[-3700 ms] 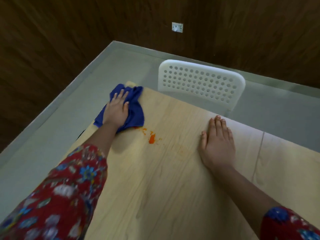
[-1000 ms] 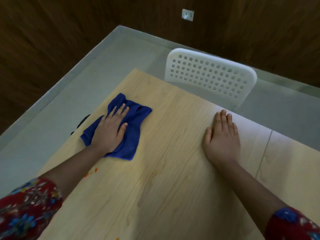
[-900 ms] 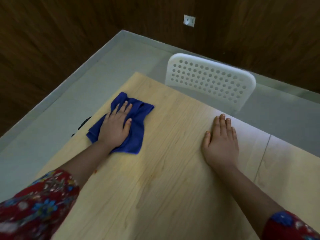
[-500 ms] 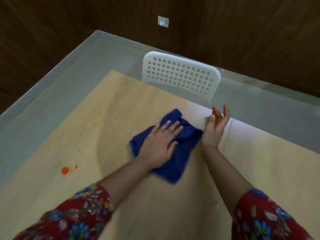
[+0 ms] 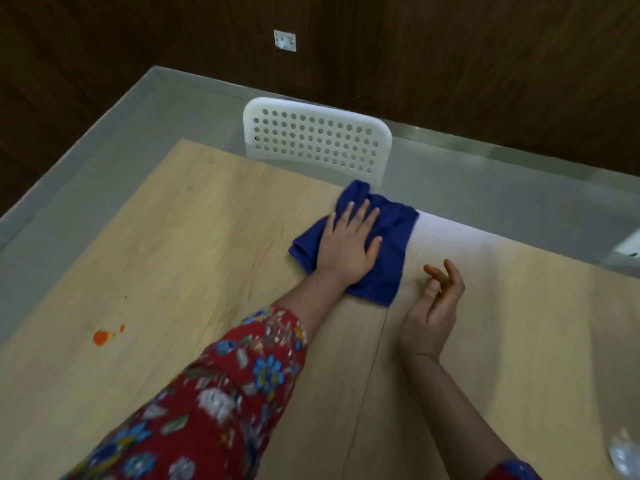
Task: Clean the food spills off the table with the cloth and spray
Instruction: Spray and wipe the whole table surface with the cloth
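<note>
Cloth (image 5: pixel 394 237) lay under flat-pressing left hand (image 5: pixel 349 247); right hand (image 5: pixel 433 310) hung loose, empty — orange spill (image 5: pixel 101 337) at 8 o'clock, well apart, might go unwiped.

We are in a plain indoor room set up for sitting at a table, perhaps a dining corner or a small meeting room; we cannot tell which. The table (image 5: pixel 207 237) under the left grip (image 5: pixel 348 247) is pale wood-grain laminate, with a seam (image 5: pixel 374 358) running below and to the right of that grip. Just beyond the grip, a white perforated plastic chair (image 5: pixel 317 140) stands against the table's far edge. Behind the chair, dark wood panelling (image 5: pixel 485 64) covers the walls and carries a white wall socket (image 5: pixel 284 40), up and to the left of the grip. A smooth grey floor (image 5: pixel 104 161) spreads out to the grip's left.
</note>
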